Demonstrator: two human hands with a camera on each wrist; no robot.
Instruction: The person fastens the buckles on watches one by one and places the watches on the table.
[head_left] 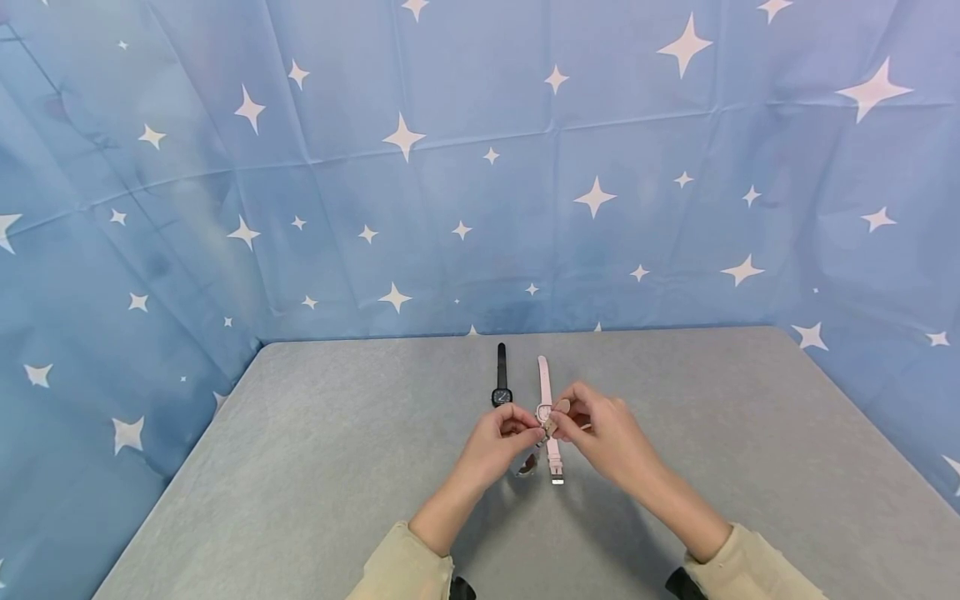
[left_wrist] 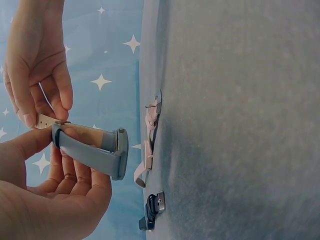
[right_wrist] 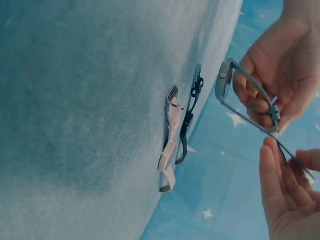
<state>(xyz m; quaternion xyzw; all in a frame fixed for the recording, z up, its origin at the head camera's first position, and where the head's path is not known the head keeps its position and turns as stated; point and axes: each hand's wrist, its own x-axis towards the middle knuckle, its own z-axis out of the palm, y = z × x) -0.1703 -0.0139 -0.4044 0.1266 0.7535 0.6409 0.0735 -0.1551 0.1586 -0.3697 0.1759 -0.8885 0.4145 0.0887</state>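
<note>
Between the two hands, above the table, is a wristwatch (left_wrist: 120,155) with a grey-blue strap bent into a loop. My left hand (head_left: 491,446) pinches it at the buckle (right_wrist: 274,112). The thumb and fingers of my right hand (head_left: 613,429) hold the strap's tan-lined free end (left_wrist: 45,121), which passes through the buckle. In the right wrist view the loop shows side-on, its case away from the fingers. A pink-strapped watch (head_left: 545,379) lies stretched out on the table below the hands, partly hidden by them. Left of it lies a black watch (head_left: 502,367), its lower part behind my left hand.
The grey table (head_left: 337,433) runs back to a blue curtain (head_left: 480,192) with white stars, which also hangs along both sides. Both straps of the lying watches point toward the table's far edge. Beige sleeves (head_left: 408,562) cover the forearms.
</note>
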